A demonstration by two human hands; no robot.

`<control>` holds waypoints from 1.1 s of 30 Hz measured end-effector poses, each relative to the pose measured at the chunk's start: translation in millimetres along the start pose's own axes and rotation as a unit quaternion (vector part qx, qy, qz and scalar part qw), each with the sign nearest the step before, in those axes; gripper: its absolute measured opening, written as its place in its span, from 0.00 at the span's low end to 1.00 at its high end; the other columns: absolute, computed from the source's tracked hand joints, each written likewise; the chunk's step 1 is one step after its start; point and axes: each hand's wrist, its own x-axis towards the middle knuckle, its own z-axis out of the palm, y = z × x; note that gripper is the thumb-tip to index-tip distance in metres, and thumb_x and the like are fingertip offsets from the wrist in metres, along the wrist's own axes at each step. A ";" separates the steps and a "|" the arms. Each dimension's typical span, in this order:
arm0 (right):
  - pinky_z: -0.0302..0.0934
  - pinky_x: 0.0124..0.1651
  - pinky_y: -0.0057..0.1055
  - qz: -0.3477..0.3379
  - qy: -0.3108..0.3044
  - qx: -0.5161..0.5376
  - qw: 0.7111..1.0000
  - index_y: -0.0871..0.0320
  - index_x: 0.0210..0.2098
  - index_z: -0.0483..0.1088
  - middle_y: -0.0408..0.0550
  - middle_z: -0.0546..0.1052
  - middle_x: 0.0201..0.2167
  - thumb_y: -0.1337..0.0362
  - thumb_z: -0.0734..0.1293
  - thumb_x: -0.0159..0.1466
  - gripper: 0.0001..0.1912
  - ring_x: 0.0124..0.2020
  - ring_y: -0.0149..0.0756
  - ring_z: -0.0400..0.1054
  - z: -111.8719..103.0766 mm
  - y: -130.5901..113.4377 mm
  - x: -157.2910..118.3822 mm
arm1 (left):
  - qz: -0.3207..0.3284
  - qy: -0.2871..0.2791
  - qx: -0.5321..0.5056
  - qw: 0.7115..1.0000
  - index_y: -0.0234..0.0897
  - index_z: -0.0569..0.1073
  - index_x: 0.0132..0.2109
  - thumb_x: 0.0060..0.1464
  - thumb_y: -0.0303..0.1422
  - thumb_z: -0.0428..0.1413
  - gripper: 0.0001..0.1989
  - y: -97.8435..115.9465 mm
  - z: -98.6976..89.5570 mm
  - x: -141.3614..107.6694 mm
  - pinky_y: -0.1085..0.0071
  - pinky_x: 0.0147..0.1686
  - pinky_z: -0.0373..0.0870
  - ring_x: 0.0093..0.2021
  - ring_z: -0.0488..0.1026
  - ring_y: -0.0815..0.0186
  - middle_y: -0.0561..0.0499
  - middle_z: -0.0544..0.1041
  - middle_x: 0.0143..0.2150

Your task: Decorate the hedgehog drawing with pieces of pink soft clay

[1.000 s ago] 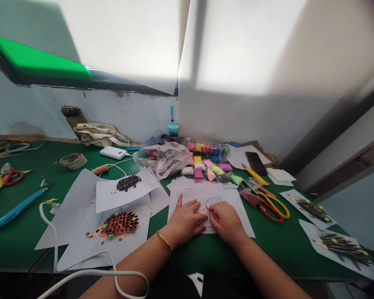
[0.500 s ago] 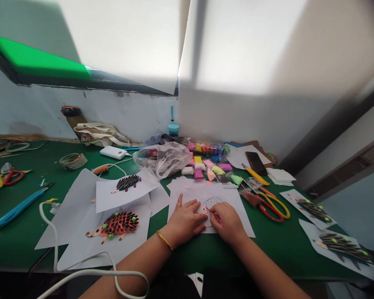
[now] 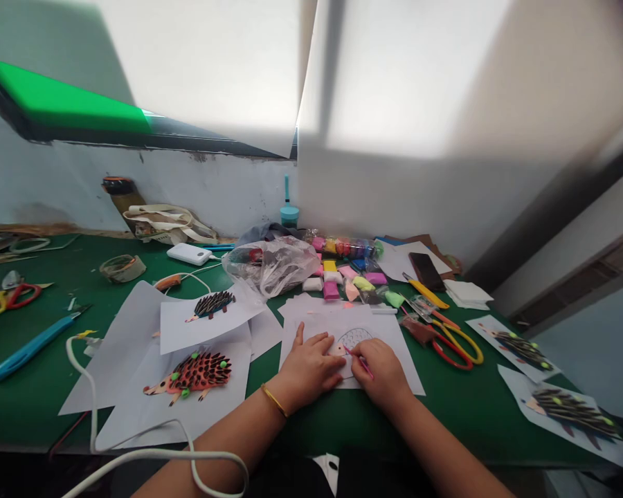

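A white sheet of paper point(image 3: 408, 373) lies in front of me with a hedgehog outline point(image 3: 356, 337) drawn on it. The animal's face is filled with peach clay point(image 3: 337, 349) and has a dark eye. My left hand point(image 3: 311, 360) rests flat on the sheet, fingers spread, just left of the drawing. In my right hand point(image 3: 381, 370) is a thin pink clay tool point(image 3: 366, 366), pinched between the fingers. Its tip touches or hovers close to the edge of the peach face; I cannot tell which. My right hand covers part of the drawing.
Several small packs of coloured clay point(image 3: 331, 289) lie beyond the sheet, beside a plastic bag point(image 3: 273, 266). Scissors point(image 3: 451, 346) and a phone point(image 3: 426, 271) are on the right. Finished hedgehog pictures point(image 3: 192, 377) lie left, with a white cable point(image 3: 91, 394) crossing there.
The tip of the pink clay tool has shifted very slightly beside the peach face. My left hand stays in place on the paper.
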 end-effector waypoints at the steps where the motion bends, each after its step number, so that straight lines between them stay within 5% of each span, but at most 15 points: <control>1: 0.56 0.39 0.34 -0.001 -0.001 0.000 1.000 0.57 0.30 0.68 0.46 0.73 0.27 0.71 0.62 0.60 0.05 0.33 0.38 0.65 0.0 0.0 -0.2 | 0.001 0.000 0.001 1.000 0.52 0.75 0.50 0.57 0.43 0.59 0.14 -0.1 0.0 -0.1 0.36 0.65 0.30 0.63 0.63 0.52 0.47 0.69 0.59; 33: 0.55 0.39 0.34 0.015 -0.017 0.005 1.000 0.57 0.29 0.68 0.46 0.73 0.28 0.70 0.62 0.60 0.05 0.34 0.39 0.65 3.8 0.7 5.3 | -0.004 -0.004 -0.005 1.000 0.53 0.75 0.51 0.57 0.43 0.59 0.15 -0.1 0.9 0.0 0.36 0.65 0.30 0.63 0.63 0.52 0.47 0.69 0.60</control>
